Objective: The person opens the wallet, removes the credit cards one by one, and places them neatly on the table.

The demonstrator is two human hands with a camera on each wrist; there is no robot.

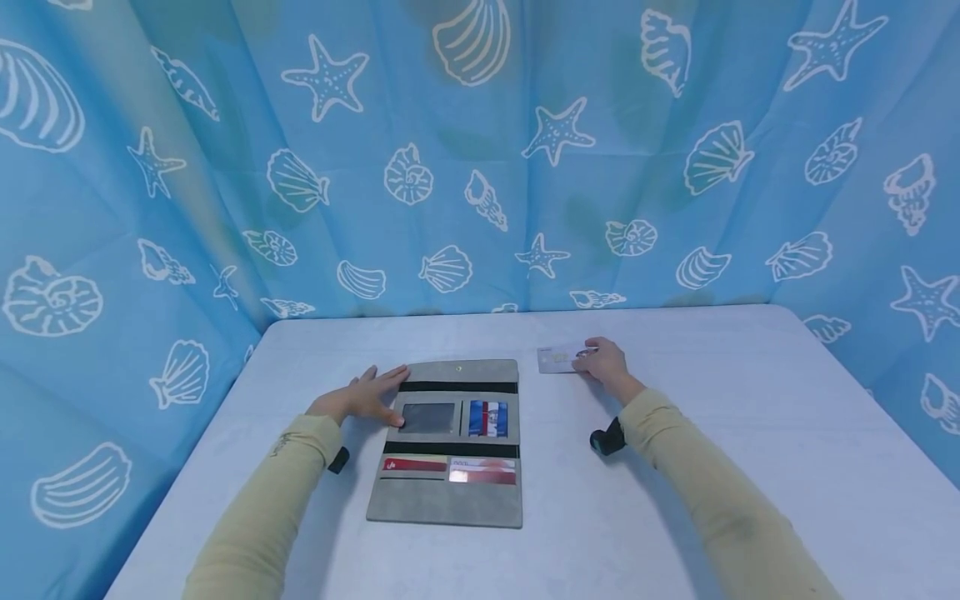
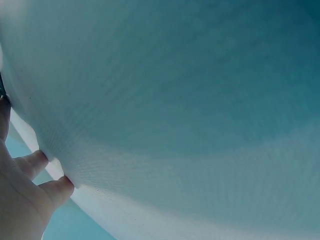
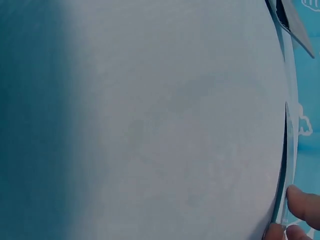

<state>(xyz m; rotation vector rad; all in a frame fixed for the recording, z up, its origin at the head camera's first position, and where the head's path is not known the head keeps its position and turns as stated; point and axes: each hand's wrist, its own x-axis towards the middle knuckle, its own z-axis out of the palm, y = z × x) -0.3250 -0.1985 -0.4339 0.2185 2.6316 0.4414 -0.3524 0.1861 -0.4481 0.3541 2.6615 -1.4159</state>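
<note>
An unfolded grey wallet (image 1: pixel 442 506) lies flat on the white table. My left hand (image 1: pixel 363 398) rests at its left edge with fingers spread and the thumb near a dark window pocket (image 1: pixel 427 418). In the left wrist view, fingertips of the left hand (image 2: pixel 25 195) press on the white cloth. To the right of the wallet, my right hand (image 1: pixel 606 365) pinches the right end of a pale card (image 1: pixel 555 359). Seen edge-on in the right wrist view, the card (image 3: pixel 285 170) slopes up from the fingers (image 3: pixel 302 205), partly hidden by them.
Several cards sit in the wallet's slots, among them a blue one (image 1: pixel 477 418), a red one (image 1: pixel 414 465) and a pink-and-white one (image 1: pixel 482 471). A white cloth covers the table (image 1: pixel 750 433). Behind it hangs a blue curtain (image 1: pixel 480 133) with shell prints.
</note>
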